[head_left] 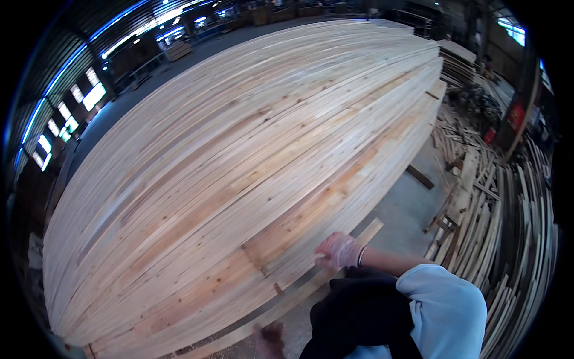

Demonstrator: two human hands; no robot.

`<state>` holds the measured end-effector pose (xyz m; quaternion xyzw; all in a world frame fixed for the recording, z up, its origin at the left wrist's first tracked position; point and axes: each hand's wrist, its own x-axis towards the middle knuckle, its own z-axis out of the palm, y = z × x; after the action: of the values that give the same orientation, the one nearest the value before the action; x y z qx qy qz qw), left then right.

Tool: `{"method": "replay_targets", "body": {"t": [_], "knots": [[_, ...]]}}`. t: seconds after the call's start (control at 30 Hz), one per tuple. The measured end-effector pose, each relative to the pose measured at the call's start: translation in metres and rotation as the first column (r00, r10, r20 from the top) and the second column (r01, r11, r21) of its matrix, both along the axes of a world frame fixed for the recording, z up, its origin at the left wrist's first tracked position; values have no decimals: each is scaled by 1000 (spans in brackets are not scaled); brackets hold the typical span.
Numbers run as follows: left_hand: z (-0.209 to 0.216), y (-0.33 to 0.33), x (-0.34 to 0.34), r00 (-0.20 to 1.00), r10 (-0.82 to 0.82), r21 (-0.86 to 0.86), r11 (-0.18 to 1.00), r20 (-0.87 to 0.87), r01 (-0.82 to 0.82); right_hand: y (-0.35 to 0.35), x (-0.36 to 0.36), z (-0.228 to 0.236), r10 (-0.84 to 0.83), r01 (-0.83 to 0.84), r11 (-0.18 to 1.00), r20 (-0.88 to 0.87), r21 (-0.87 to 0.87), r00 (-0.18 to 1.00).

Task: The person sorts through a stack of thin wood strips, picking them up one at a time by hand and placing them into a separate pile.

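Board point(290, 301), long and pale, runs along the near edge of the wide plank stack point(239, 179), a dark gap between them. The stack's planks lie side by side, probably to keep its top level. Low down, the left hand point(269, 338) is blurred beside the board; its grip cannot be told. Farther right, the right hand point(339, 250) seems curled in front of the board, perhaps to steady it, but whether it grasps it is unclear. Rightmost, past some floor point(397, 200), scrap sticks point(478, 233) crowd that side, limiting footing.
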<state>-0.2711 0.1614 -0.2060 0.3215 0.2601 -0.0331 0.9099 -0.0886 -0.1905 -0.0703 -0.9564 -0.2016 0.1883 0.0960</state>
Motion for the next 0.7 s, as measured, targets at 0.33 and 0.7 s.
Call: {"method": "replay_targets", "body": {"t": [0.33,0.7], "knots": [[38,-65,10,984,-16,-20,1000,176,20,-7,-12,-1,81,-36,992,-381,124,921],[77,-49,35,935,340,306,904,-96,-298,-102,181,119,-92,11,995,860,101,502]]}}
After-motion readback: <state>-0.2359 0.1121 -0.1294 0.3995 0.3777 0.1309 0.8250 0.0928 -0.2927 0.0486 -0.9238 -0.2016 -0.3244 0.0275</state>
